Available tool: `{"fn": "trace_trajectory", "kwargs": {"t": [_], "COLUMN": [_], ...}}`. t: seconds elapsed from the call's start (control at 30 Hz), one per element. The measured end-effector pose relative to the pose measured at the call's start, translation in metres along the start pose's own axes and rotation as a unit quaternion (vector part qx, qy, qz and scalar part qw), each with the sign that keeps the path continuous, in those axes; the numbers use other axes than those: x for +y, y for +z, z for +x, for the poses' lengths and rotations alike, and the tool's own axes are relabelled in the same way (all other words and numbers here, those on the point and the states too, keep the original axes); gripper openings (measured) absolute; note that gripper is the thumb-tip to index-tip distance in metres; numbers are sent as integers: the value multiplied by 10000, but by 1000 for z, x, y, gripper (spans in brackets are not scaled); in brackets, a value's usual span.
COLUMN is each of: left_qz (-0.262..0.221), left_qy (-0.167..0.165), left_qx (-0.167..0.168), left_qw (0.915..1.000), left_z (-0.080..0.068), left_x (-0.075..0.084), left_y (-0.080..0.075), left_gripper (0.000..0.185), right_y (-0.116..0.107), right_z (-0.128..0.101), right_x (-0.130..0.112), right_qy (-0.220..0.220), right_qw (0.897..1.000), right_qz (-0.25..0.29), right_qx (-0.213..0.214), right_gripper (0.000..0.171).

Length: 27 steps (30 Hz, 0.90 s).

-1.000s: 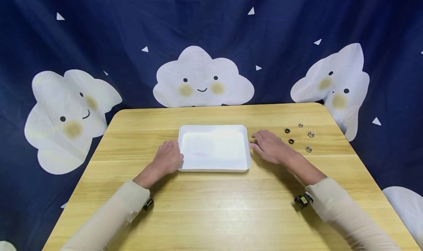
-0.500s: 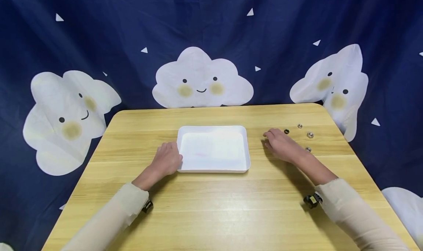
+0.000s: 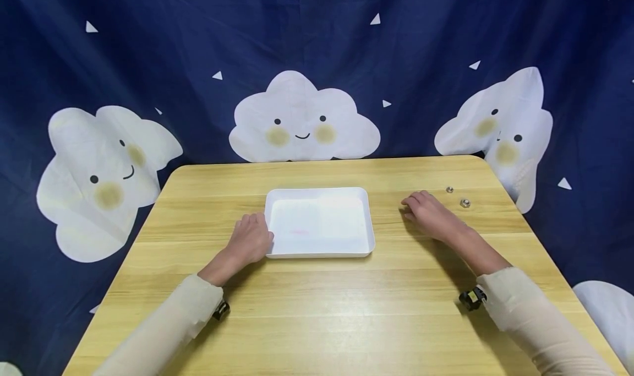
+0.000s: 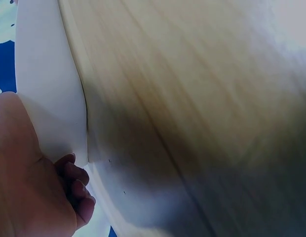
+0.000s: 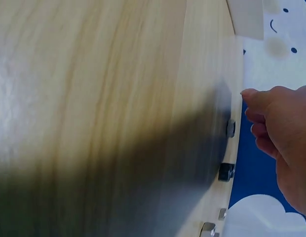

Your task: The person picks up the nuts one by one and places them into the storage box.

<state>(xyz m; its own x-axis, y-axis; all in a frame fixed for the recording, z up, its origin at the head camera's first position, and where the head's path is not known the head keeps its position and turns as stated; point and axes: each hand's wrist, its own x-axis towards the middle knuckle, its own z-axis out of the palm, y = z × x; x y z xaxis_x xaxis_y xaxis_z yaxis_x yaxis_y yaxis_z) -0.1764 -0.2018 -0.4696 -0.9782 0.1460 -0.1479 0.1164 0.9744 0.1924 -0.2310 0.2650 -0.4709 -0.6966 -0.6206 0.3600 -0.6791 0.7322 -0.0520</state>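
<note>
A shallow white rectangular tray (image 3: 319,255) lies on the wooden table. My left hand (image 3: 249,237) grips its left side, thumb at the rim and the other fingers curled by the outer wall in the left wrist view. To the right of the tray, my right hand (image 3: 430,215) is held above the table, fingers loosely bent, nothing seen between them. Two silver hex nuts (image 3: 465,202) show beyond it in the head view. From the right wrist, a silver nut (image 5: 231,128) and a black nut (image 5: 226,172) appear below the hand, with other silver nuts (image 5: 208,229) farther off.
The wooden table (image 3: 317,321) has rounded far corners. Behind it hangs a dark blue curtain (image 3: 198,29) printed with white clouds. A small black device (image 3: 473,298) sits at the right cuff, another (image 3: 221,310) at the left.
My right hand has moved right, away from the tray's right side and over the nuts, hiding several of them from the head view. The left hand and tray have stayed put.
</note>
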Motion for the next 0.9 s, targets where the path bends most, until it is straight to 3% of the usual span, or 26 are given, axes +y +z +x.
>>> {"fn": "trace_trajectory", "kwargs": {"t": [0.17,0.47,0.73,0.9], "left_qz": [-16,-25,-49,-88], "left_qy": [21,85,80,101], "left_qx": [61,140,133,172], "left_qw": [10000,9999,9999,9998], "left_z": [-1,1,2,1], "left_x": [0,1,-1,-1], "left_y": [1,1,1,1], "left_gripper": [31,29,30,29], "right_y": [0,1,-2,-1], "right_z": [-6,-14,-17,-18], "right_x": [9,20,23,26], "right_qy": [-38,107,1023,1326], "right_qw": [9997,9994,9917,9845], "right_qz": [107,275,684,1012], "right_qx": [214,190,-362,-544], "right_gripper": [22,23,26,26]}}
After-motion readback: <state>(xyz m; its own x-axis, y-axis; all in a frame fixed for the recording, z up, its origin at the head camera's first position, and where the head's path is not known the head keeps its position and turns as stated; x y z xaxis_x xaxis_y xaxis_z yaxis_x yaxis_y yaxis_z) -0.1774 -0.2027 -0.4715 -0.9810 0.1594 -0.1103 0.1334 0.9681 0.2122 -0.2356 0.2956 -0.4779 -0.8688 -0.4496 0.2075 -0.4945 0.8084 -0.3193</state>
